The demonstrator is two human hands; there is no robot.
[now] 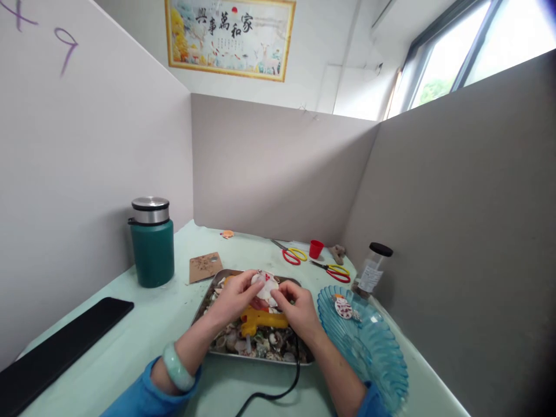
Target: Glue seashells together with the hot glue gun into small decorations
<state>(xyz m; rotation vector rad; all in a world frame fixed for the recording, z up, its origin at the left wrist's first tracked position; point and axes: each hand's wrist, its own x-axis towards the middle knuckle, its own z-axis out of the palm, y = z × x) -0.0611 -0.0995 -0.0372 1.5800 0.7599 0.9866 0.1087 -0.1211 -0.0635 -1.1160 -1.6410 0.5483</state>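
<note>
Between both hands, over a metal tray (284, 362) of shells, is a white shell piece (266, 284) with small red spots. My left hand (241, 289) pinches its left side, thumb across the front. On the right edge, my right hand (297, 304) grips it with thumb and fingers. Below them a yellow glue gun (263, 318) lies on the shells, its black cord (282, 397) running over the tray's front rim. Many mixed shells (237, 341) fill the tray. Part of the piece is hidden by the fingers.
Left stand a green bottle (152, 249), a brown card (205, 267) and a black flat object (65, 347). Behind are red-yellow scissors (293, 255), more scissors (336, 271) and a red cup (316, 249). A blue plate (365, 353) and a black-lidded jar (371, 272) stand right. Partitions surround the table.
</note>
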